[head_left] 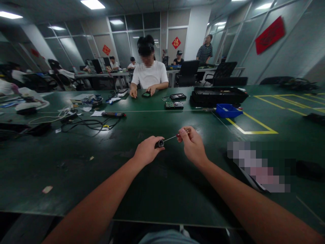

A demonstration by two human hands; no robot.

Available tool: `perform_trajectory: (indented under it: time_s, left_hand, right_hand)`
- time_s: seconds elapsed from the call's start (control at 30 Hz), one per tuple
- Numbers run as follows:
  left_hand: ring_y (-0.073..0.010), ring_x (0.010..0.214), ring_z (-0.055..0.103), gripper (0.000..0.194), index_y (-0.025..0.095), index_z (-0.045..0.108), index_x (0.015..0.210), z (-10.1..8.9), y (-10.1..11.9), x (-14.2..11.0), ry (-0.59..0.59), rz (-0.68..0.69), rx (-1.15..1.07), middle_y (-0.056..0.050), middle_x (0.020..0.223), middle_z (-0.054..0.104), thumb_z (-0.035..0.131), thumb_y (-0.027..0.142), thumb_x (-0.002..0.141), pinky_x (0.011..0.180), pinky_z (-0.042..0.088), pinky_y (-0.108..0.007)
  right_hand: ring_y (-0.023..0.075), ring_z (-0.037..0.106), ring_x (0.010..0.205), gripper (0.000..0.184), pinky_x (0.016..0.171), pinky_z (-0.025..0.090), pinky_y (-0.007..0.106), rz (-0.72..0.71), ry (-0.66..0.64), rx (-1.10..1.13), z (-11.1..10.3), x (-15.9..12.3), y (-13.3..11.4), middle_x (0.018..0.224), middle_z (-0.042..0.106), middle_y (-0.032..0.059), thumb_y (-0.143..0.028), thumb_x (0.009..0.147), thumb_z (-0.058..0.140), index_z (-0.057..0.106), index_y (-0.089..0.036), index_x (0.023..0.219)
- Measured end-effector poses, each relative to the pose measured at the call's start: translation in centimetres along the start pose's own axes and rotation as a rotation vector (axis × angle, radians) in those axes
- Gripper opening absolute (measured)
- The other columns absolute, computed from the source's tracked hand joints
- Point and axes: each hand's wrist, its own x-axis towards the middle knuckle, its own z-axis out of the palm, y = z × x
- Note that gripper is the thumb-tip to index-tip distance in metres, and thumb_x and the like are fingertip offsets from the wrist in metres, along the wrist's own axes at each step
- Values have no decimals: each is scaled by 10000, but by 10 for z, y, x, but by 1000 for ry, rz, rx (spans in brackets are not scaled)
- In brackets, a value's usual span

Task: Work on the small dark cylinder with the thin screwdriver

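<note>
Near the middle of the table, my left hand [148, 149] is closed around a small dark cylinder [159, 144]. Its round end faces me and shows a pale rim; the inside is too small to make out. My right hand [192, 145] pinches a thin screwdriver [170, 138] by its reddish handle. The metal shaft points left to the cylinder's end; whether its tip touches or enters there I cannot tell. Both hands are held above the green table [162, 189].
Across the table a person in white [149, 76] handles a small device [146, 94]. Hard drives [174, 105], a black case [218, 96] and a blue tray [228, 110] stand ahead. Cables [88, 125] and an electric screwdriver [113, 114] lie left; a blurred flat item [254, 169] lies right.
</note>
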Motion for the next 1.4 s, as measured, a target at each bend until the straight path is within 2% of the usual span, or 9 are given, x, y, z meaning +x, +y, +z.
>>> perform_trajectory:
  time_s: [0.3,0.5,0.7,0.83,0.9,1.03,1.13,1.23,1.4]
  left_hand:
    - [-235,1021,648,436,317,639,1275,4,-4,2,-16,-12,44,-20,1138,686,718,361,848,831,492,-339]
    - [-229,1027,647,413,320,646,1261,3,-2,1,-36,1,34,-18,1119,687,710,355,854,862,491,-340]
    - [-224,1024,647,421,333,639,1265,2,-1,1,-33,-30,42,-6,1136,686,710,351,851,849,487,-338]
    - [-225,1007,647,408,344,638,1261,1,0,0,-27,-79,78,-9,1128,689,699,367,858,799,484,-329]
    - [-229,1010,645,403,343,638,1259,1,0,0,-27,-92,86,-16,1133,690,695,373,861,794,482,-330]
    - [-246,1019,642,376,333,643,1240,1,0,-1,-22,-96,80,-29,1144,688,683,372,869,795,483,-348]
    - [-258,1021,640,355,332,646,1224,1,-1,-1,-15,-104,90,-36,1139,687,676,376,873,790,488,-360]
    - [-262,1026,639,346,337,641,1221,1,-2,-1,3,-127,115,-41,1132,685,670,370,877,805,491,-366]
    - [-257,1030,643,348,325,625,1244,3,-5,-2,14,-162,151,-55,1157,675,633,319,896,825,494,-368]
  right_hand:
    - [172,615,684,232,646,423,307,-19,-48,-288,-5,1,1,734,643,14,-393,986,472,581,-209,898]
    - [171,597,658,250,624,392,299,-2,-31,-402,-6,2,-6,711,645,16,-387,968,485,605,-203,848]
    - [177,584,692,242,633,381,299,-63,-17,-485,-7,4,-5,754,639,35,-346,974,452,586,-202,833]
    - [187,612,741,191,662,403,304,-55,-133,-556,-5,5,3,836,680,50,-215,938,437,616,-193,999]
    - [192,618,735,210,663,405,312,-16,-218,-658,-2,5,8,838,696,50,-180,900,469,650,-201,1004]
    - [213,629,757,187,647,416,326,-3,-360,-832,5,6,18,888,710,72,-260,909,530,708,-223,952]
    - [230,653,835,259,670,443,335,-59,-405,-906,12,6,24,1020,699,97,-319,957,497,715,-240,1072]
    - [239,672,891,336,702,463,336,-96,-432,-952,18,6,29,1118,677,109,-339,991,447,663,-266,1239]
    - [263,688,910,483,731,478,348,-143,-547,-1007,24,4,32,1196,636,130,-375,1003,413,478,-296,1476]
